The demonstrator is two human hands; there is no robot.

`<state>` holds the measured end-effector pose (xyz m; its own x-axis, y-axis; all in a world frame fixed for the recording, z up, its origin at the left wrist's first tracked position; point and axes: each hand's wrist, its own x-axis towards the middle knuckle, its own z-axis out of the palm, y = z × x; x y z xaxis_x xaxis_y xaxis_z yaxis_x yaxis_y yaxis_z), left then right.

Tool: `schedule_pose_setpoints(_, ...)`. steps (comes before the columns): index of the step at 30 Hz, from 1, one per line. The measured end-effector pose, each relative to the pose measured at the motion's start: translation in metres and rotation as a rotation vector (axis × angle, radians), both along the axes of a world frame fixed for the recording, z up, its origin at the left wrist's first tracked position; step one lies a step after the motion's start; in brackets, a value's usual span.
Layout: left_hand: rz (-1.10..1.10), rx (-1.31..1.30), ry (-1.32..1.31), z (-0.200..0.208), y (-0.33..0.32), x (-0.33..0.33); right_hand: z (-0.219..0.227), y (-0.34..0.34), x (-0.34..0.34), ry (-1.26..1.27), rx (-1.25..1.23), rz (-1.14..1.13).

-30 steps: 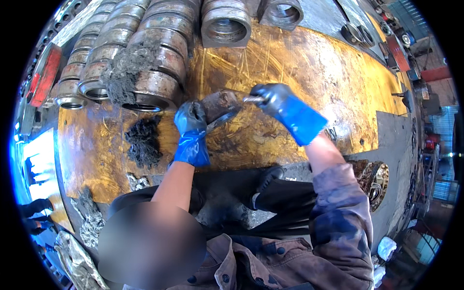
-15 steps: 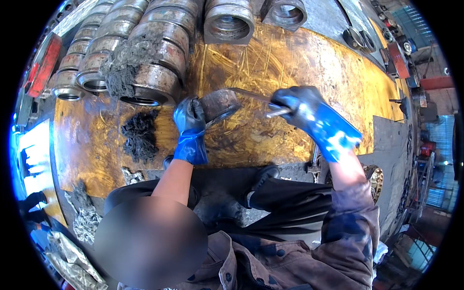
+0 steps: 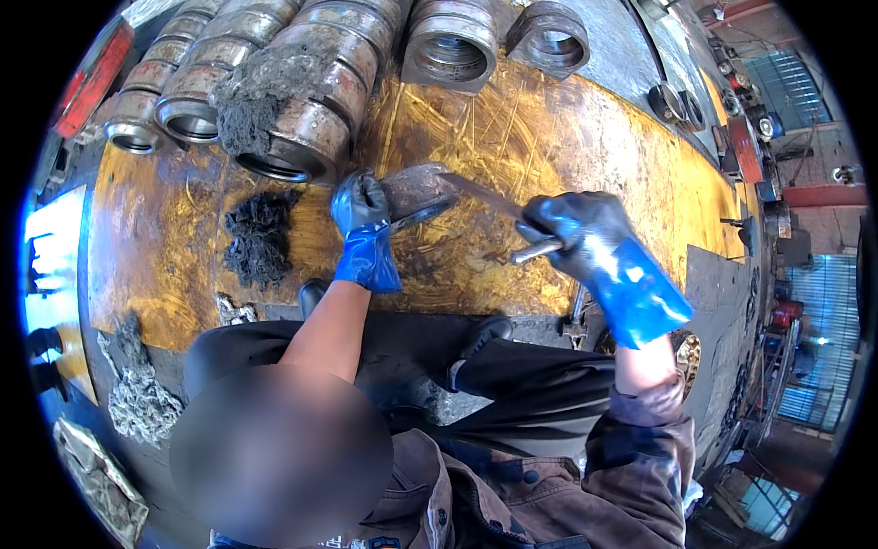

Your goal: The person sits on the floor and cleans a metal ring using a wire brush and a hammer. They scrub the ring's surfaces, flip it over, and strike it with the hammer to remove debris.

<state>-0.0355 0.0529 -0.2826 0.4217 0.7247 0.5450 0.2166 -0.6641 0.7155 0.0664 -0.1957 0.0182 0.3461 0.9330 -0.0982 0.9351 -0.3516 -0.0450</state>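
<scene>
My left hand (image 3: 362, 212), in a blue and dark glove, is closed on the left end of a dirty metal ring (image 3: 413, 190), tilted just above the yellow-stained board. In a matching glove, my right hand (image 3: 578, 224) wraps round a flat metal scraper (image 3: 487, 196). Its long blade reaches left, and the tip meets or overlaps the ring's right edge. A short metal rod end (image 3: 537, 251) juts out below the right fingers; whether it belongs to the scraper I cannot tell. Left of my left hand lies a clump of black fibrous rag (image 3: 258, 238).
Rows of stacked metal cylinders (image 3: 320, 101) stand at the far left, a grey rag (image 3: 251, 114) draped over them. Two ring-shaped housings (image 3: 450, 57) sit at the back. The worn board (image 3: 549, 137) spans the middle. Grey rag heaps (image 3: 142, 403) lie at the near left.
My right hand has drawn back slightly nearer to me and to the right, with the scraper now more slanted. My left hand keeps its grip on the ring. The whole view has shifted a little.
</scene>
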Motion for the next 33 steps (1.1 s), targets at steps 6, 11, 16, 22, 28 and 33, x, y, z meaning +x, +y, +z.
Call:
schedule_pose_setpoints(6, 0.011, -0.14, 0.055, -0.008, -0.011, 0.006, -0.037, 0.029, 0.017, 0.025, -0.163, -0.038)
schedule_pose_setpoints(11, 0.03, 0.01, -0.032, 0.001, 0.0, -0.013, 0.005, 0.019, -0.017, -0.025, -0.155, -0.077)
schedule_pose_setpoints(16, -0.017, -0.081, 0.012, 0.001, -0.015, 0.005, -0.05, 0.032, 0.01, 0.003, -0.161, -0.037)
schedule_pose_setpoints(22, -0.002, 0.018, -0.074, 0.004, -0.002, -0.007, 0.004, 0.02, -0.013, -0.093, -0.099, -0.05)
schedule_pose_setpoints(28, -0.02, -0.077, -0.019, 0.0, -0.008, 0.004, -0.05, 0.038, 0.017, 0.006, -0.102, -0.096)
schedule_pose_setpoints(33, -0.027, -0.035, -0.044, 0.002, -0.005, -0.008, -0.001, 0.015, -0.008, -0.087, 0.009, -0.051)
